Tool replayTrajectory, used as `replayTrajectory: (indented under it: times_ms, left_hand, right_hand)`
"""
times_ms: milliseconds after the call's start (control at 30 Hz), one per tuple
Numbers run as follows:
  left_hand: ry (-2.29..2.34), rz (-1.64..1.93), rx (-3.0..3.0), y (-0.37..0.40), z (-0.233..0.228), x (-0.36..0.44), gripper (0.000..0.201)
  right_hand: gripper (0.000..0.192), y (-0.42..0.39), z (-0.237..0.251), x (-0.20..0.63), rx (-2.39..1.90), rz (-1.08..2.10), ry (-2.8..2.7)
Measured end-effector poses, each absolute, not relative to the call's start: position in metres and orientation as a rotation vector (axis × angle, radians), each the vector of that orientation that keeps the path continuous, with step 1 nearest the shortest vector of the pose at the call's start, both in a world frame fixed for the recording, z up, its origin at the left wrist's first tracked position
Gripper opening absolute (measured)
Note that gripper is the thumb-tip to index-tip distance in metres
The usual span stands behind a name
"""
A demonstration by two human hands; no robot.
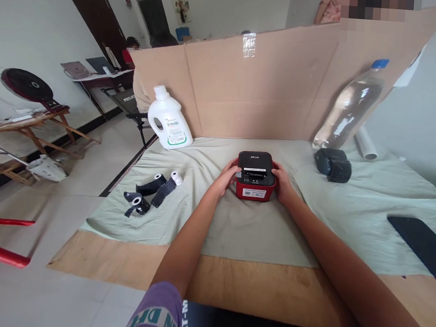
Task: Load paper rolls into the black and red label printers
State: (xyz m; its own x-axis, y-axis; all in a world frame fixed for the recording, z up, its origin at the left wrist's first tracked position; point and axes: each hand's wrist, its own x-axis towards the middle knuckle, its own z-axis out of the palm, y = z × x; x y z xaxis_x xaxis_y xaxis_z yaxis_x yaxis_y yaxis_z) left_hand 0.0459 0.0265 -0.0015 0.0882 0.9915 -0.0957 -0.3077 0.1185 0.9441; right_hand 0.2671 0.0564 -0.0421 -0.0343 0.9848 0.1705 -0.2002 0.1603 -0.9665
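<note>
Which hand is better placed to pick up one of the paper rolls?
Probably the left hand: the paper rolls lie on its side of the printer; the right hand would have to cross over.

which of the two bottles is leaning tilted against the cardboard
The clear plastic bottle with the blue cap, at the right, leans against the cardboard wall. The white detergent jug at the left stands upright.

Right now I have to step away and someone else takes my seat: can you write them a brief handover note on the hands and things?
Left hand and right hand grip the sides of the small red-and-black label printer on the pale green cloth. Lid is down. Three black-wrapped paper rolls lie untouched to its left; a second black printer sits to the right, by the clear plastic bottle. No roll has been picked up yet.
</note>
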Motion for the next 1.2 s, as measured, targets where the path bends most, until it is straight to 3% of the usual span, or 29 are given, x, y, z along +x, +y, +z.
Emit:
replayTrajectory:
  times_ms: [100,267,433,600,933,1200]
  left_hand:
    - [1.022,1.235,0.901,0.020,0.003,0.050,0.049]
    - [1.169,1.488,0.816,-0.005,-0.001,0.067,0.025]
    - [1.024,1.608,0.879,-0.028,-0.011,0.081,0.028]
    - [1.187,1.606,1.004,-0.036,-0.005,0.083,0.026]
    - [1.501,1.588,1.339,-0.042,0.002,0.076,0.018]
    - [1.606,1.673,1.450,-0.012,0.046,-0.037,0.014]
  right_hand:
    - [0.041,0.046,-0.043,0.265,-0.919,1.095,-1.162]
    - [0.052,0.011,-0.034,0.272,-0.856,1.047,-1.330]
    - [0.076,-0.015,-0.027,0.271,-0.936,1.018,-1.488]
    - [0.095,-0.017,-0.026,0.262,-1.085,0.783,-1.666]
    - [0.092,-0.015,-0.018,0.260,-1.128,0.499,-1.880]
    - [0.092,0.041,0.018,0.149,-0.857,0.570,-1.920]
